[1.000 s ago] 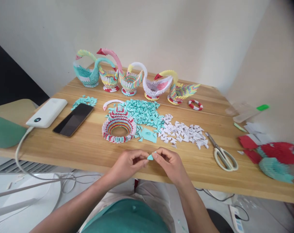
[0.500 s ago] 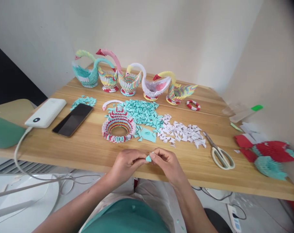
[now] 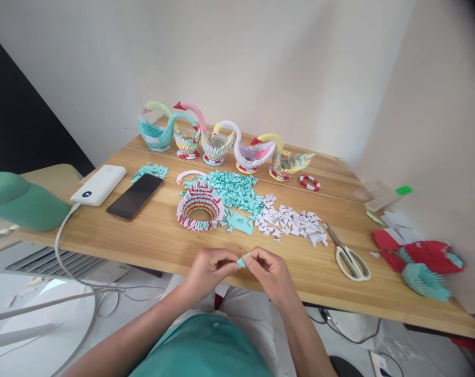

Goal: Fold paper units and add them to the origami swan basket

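Between my fingertips is a small teal paper piece (image 3: 241, 262), folded to a point. My left hand (image 3: 212, 269) pinches it from the left, and my right hand (image 3: 267, 269) pinches its right side. Both hands are above the table's front edge. Beyond them stands a round red, white and teal paper basket (image 3: 200, 209). Beside it lie a heap of teal folded pieces (image 3: 237, 188), a flat teal sheet (image 3: 241, 223) and a spread of white folded pieces (image 3: 290, 220).
Several paper swans (image 3: 254, 153) line the table's back. Scissors (image 3: 349, 256) lie right of my hands, with red paper (image 3: 429, 256) farther right. On the left are a black phone (image 3: 135, 196), a white power bank (image 3: 99, 184) with a cable, and a green object (image 3: 29, 201).
The view has shifted, so the table items appear lower and the left-side ones farther right. The teal piece now shows a more pointed shape between my fingers.
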### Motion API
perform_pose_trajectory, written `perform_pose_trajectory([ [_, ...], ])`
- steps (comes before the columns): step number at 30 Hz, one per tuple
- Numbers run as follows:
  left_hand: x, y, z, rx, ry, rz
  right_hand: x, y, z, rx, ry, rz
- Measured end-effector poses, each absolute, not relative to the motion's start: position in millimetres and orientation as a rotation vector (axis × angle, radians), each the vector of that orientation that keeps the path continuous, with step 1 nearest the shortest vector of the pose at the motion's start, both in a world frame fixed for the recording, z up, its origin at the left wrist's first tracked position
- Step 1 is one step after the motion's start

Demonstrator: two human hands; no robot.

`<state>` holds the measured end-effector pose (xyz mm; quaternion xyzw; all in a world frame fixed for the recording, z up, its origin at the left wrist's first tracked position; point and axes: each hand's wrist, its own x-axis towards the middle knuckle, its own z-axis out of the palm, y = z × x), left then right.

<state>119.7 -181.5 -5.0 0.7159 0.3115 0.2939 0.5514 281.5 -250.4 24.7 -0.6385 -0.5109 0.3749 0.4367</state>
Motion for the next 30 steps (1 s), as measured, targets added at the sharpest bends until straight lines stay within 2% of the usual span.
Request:
perform_pose_trajectory([
  [15,127,-186,1,1.626,0.8,0.685,289,-250,37,-1.557,-1.474,0.71],
  [25,134,-178,3,1.532,0.784,0.701,294,-240,40,-1.541,-1.454,0.776],
  [30,136,-168,0,1.392,0.741,0.648,296,-226,31,-1.5,-1.324,0.964],
])
